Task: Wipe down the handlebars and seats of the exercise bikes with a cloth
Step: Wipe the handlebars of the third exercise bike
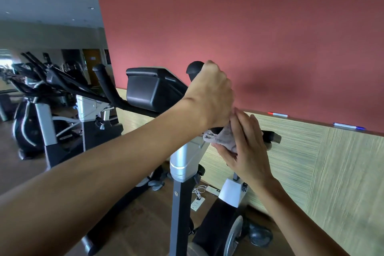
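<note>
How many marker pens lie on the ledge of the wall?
2. A red-capped marker pen lies on the wooden ledge right of the hands; a blue-capped marker pen lies farther right. None seems hidden.

Two hands show, the left hand (209,93) and the right hand (247,147), with one cloth (223,136) between them. One exercise bike (180,164) stands close, with one console (149,87) on it; at least two more machines (41,93) stand behind, their exact number unclear. Two markers (277,114) lie on the wall ledge, and one phone (212,190) on the floor.
</note>
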A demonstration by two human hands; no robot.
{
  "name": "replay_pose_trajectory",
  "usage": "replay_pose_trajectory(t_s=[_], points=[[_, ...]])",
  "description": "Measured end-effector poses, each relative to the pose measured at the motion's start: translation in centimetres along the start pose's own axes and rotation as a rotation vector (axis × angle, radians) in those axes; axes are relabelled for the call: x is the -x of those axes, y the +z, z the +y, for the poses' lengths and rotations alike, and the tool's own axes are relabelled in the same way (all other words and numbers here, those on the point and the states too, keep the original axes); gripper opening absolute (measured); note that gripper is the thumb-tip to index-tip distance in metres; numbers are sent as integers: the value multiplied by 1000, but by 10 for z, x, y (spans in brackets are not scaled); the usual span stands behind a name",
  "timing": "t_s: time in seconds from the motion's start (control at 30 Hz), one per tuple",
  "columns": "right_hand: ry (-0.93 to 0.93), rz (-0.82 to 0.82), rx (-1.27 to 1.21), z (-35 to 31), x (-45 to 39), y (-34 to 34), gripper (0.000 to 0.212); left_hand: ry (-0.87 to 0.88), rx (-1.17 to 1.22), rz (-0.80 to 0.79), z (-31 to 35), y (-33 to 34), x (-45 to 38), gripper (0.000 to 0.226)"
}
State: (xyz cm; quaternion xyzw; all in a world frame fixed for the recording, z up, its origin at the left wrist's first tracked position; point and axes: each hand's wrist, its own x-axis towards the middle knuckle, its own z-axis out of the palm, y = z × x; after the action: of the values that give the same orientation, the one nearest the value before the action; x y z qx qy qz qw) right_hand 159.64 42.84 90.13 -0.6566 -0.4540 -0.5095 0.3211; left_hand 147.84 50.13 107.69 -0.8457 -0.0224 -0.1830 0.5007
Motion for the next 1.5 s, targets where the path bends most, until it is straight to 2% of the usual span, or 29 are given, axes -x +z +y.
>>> replay_pose_trajectory(t_s=[0.13,0.3,0.4,0.53,0.67,0.8,1.03,1.13,1.23,1.3,1.37,1.5], points=[[-40,114,107,-3,-6,12,67,5,7,-10,6,6,-2,35],[-76,246,185,-7,-12,18,63,-86,10,111,10,11,5,43],[-160,287,233,21,3,24,64,-136,-17,123,20,13,9,47],[-176,393,301,57,23,42,68,-251,-105,208,28,20,4,47],[-203,560,390,34,5,48,63,-339,-86,295,33,22,2,46],[-241,668,439,22,-7,52,72,-408,-102,328,42,27,4,48],[-237,736,431,81,36,74,76,-505,-132,369,54,40,5,53],[-248,807,496,70,21,76,74,-552,-160,452,56,52,6,51],[-229,831,542,54,7,76,77,-513,-171,555,65,73,10,52],[-226,843,532,57,8,79,77,-504,-86,637,73,90,13,60],[-244,839,509,71,19,85,75,-530,16,694,90,102,21,54],[-313,886,564,116,57,103,66,-584,15,640,119,106,30,52]])
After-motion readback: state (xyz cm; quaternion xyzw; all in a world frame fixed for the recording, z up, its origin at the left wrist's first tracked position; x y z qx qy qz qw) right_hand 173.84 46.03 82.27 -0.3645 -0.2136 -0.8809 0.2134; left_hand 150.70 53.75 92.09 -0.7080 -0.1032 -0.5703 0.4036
